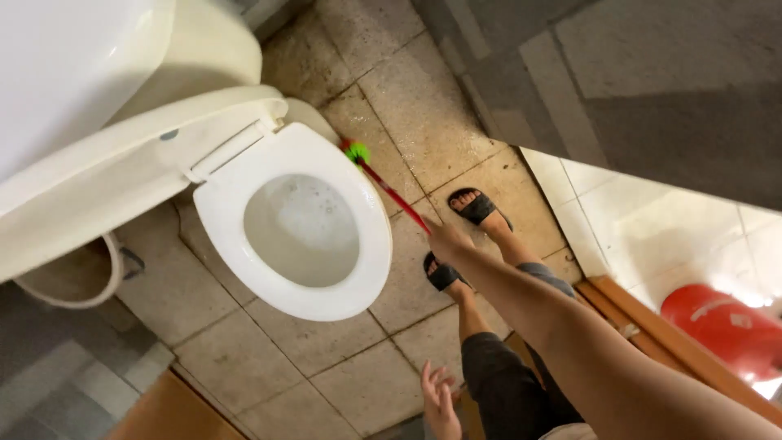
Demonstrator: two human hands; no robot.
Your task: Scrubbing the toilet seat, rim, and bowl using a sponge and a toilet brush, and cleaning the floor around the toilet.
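Observation:
My right hand (445,239) is closed around the end of a red-handled toilet brush (389,192). Its green head (356,151) rests against the outer rim of the white toilet seat (371,236), on the side nearest my feet. The bowl (301,230) holds foamy water, and the lid (122,167) stands raised against the tank (73,65). My left hand (441,399) hangs beside my leg at the bottom of the view, fingers apart and holding nothing.
My feet in black sandals (476,209) stand on worn beige floor tiles (326,342). A pale bucket (77,277) sits beside the toilet. A wooden door threshold (652,326) and a red round container (725,326) lie at right.

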